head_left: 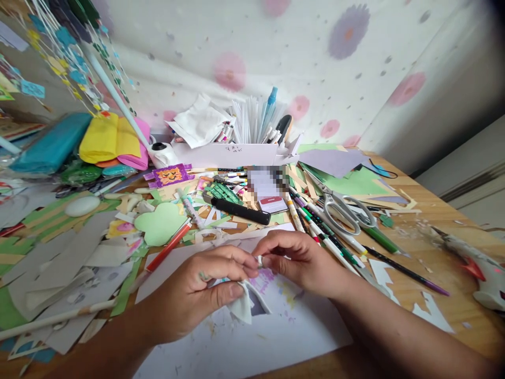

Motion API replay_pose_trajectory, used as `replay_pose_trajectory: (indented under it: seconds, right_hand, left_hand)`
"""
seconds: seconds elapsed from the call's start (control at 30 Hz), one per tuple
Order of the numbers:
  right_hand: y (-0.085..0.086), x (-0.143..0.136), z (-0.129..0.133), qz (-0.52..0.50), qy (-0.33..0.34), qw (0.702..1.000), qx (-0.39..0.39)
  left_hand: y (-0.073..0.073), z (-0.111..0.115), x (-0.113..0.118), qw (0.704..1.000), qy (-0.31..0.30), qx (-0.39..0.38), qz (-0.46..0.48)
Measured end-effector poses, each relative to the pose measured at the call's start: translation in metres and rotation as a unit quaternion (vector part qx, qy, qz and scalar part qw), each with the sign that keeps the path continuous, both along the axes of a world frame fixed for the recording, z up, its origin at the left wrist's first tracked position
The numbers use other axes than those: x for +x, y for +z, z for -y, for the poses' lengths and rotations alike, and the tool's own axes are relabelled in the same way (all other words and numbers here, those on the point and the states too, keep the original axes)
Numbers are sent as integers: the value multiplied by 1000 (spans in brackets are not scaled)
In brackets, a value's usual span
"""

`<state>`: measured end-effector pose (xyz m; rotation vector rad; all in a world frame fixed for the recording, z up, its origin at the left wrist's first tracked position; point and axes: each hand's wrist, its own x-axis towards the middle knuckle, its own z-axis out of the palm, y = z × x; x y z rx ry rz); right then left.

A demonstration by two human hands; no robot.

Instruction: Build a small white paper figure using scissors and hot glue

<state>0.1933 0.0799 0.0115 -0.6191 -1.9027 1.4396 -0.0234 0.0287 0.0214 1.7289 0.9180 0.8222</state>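
Both my hands are nearly closed above the marked white sheet [189,337]: my left hand [215,279] grips a white piece [241,306], and my right hand [298,258] pinches a small whitish bit [259,261]. The piece looks thin and folded, its pointed corner hanging below my left thumb; whether the two join, I cannot tell.

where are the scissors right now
In the head view, the scissors lie right of centre on the desk, beyond the right hand, beside the markers and green paper.
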Motion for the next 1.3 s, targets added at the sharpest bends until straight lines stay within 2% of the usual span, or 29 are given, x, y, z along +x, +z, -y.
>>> replay_pose_trajectory:
  seconds: [0.2, 0.4, 0.5, 0.83, 1.1, 1.3]
  right_hand:
    - [-3, 2, 1, -12, 27, 997, -73]
    - [-4, 1, 3, -45, 42, 984, -165]
    - [-3, 0, 3, -66, 47, 976, -201]
    - [-1, -3, 2, -64, 52, 968, -236]
    - [-4, -5, -1, -99, 32, 975, -196]
    - [-9, -6, -3, -103, 58, 950, -291]
  left_hand:
    - [3, -3, 0, 999, -34, 0, -4]
    - [6, 2, 2, 989, -13, 138, -54]
    - [4, 6, 2, 984, -24, 169, -53]
    - [2, 7, 4, 981, -29, 184, -50]
    - [6, 6, 8, 980, -24, 190, -56]
    - [7, 5, 7, 979, -33, 195, -52]
